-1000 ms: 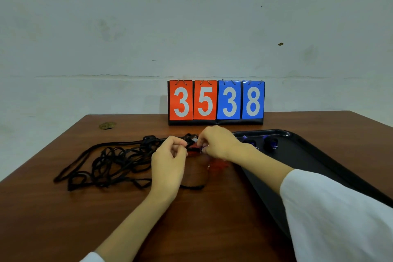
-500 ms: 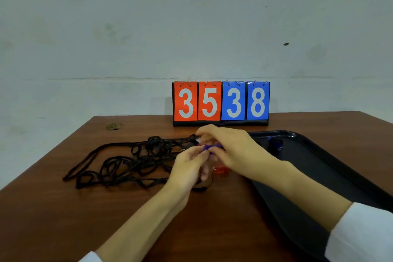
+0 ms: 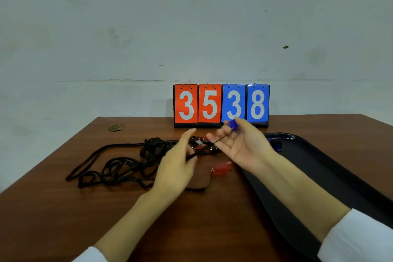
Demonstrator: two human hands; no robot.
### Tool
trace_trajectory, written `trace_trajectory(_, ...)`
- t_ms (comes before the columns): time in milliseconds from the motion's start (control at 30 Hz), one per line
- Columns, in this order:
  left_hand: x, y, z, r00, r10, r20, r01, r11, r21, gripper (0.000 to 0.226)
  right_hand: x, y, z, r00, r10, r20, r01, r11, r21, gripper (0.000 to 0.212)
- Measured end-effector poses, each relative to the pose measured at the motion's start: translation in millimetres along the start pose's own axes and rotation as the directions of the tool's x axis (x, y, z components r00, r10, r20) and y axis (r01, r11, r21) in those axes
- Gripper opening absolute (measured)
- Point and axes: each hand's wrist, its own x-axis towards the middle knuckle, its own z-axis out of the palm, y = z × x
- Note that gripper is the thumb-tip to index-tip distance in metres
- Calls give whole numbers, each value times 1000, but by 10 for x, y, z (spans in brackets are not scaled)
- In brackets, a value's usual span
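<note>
My right hand (image 3: 244, 147) is raised palm up in front of the scoreboard and pinches a small blue plastic piece (image 3: 232, 124) at its thumb tip. A thin black cord (image 3: 217, 140) runs from that piece across my right fingers to my left hand (image 3: 177, 166), which pinches the cord's other part near the thumb. A tangle of black lanyard cords (image 3: 119, 166) lies on the brown table (image 3: 63, 219) to the left of my left hand. A red plastic piece (image 3: 221, 169) lies on the table between my hands.
A black tray (image 3: 331, 176) sits at the right, with small blue pieces (image 3: 276, 144) at its far end. A flip scoreboard (image 3: 221, 104) reading 3538 stands at the table's back edge against the wall. A brass grommet (image 3: 116, 128) sits at the back left.
My hands were close together over the cords. The right hand has since lifted up and turned palm up with the blue piece, drawing a cord taut from the left hand.
</note>
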Motion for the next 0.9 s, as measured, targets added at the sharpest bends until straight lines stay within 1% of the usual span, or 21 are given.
trace_trajectory(33, 77, -23, -76, 995, -102, -13, 101, 992, -69, 50, -29, -92, -12, 999, 40, 30, -40, 999, 6, 24)
trace_trajectory(67, 175, -45, -171, 976, -217, -30, 208, 963, -172, 35, -59, -179, -31, 996, 73, 44, -66, 987, -145, 26)
trace_trajectory(100, 300, -67, -280, 944, -328, -39, 303, 905, -298, 24, -69, -242, -71, 996, 75, 39, -53, 913, -405, 29)
trace_trajectory(133, 441, -79, -389, 903, -428, -44, 370, 824, -429, 22, -93, -280, -97, 999, 43, 21, -17, 732, -682, 32)
trace_trajectory(167, 566, -75, -501, 858, -513, -31, 411, 721, -557, 23, -105, -294, -134, 1000, -17, 10, 16, 484, -875, 34)
trace_trajectory(233, 746, -43, -693, 820, -572, 11, 421, 590, -689, 23, -51, -260, -236, 980, -197, 43, 61, 86, -994, 33)
trace_trajectory(267, 802, -37, -751, 828, -560, 29, 421, 586, -692, 20, -18, -231, -285, 966, -249, 75, 67, -38, -997, 32)
trace_trajectory(333, 877, -52, -814, 851, -522, 63, 448, 658, -605, 19, 15, -189, -358, 968, -241, 73, 29, -182, -983, 30)
trace_trajectory(367, 884, -86, -838, 867, -494, 64, 460, 744, -484, 21, 18, -182, -393, 974, -221, 49, -2, -226, -974, 31)
trace_trajectory(433, 824, -181, -888, 912, -403, 76, 407, 912, -46, 9, 8, -216, -436, 972, -232, 29, -49, -323, -945, 31)
trace_trajectory(467, 772, -232, -898, 920, -362, 154, 340, 928, 150, 4, -6, -237, -446, 966, -254, 44, -52, -360, -932, 32)
trace_trajectory(500, 699, -252, -902, 894, -353, 276, 268, 915, 300, 15, -19, -245, -443, 958, -278, 70, -35, -359, -933, 33)
trace_trajectory(533, 634, -256, -879, 829, -378, 412, 198, 887, 416, 29, -26, -244, -436, 950, -296, 97, 3, -303, -953, 34)
trace_trajectory(600, 506, -153, -798, 719, -412, 560, 89, 853, 515, 58, -53, -207, -356, 951, -283, 121, 106, -68, -992, 37)
trace_trajectory(633, 448, -46, -719, 721, -366, 588, 53, 876, 480, 65, -73, -185, -297, 958, -256, 127, 153, 84, -985, 38)
trace_trajectory(667, 390, 66, -617, 756, -274, 594, 42, 927, 374, 66, -94, -163, -236, 962, -231, 145, 199, 227, -953, 38)
trace_trajectory(733, 252, 313, -379, 818, -81, 569, 125, 991, -38, 62, -115, -112, -155, 952, -244, 183, 274, 416, -867, 39)
trace_trajectory(767, 182, 442, -269, 821, -27, 571, 226, 933, -281, 60, -122, -85, -136, 940, -281, 193, 306, 447, -840, 38)
trace_trajectory(800, 122, 540, -156, 815, 8, 579, 331, 814, -478, 58, -122, -67, -137, 923, -329, 197, 337, 447, -829, 35)
trace_trajectory(833, 74, 613, -37, 810, 18, 586, 418, 683, -599, 55, -122, -55, -150, 902, -384, 196, 363, 430, -827, 32)
trace_trajectory(900, 13, 684, 122, 803, -33, 595, 531, 491, -690, 49, -106, -55, -205, 865, -480, 149, 378, 426, -822, 32)
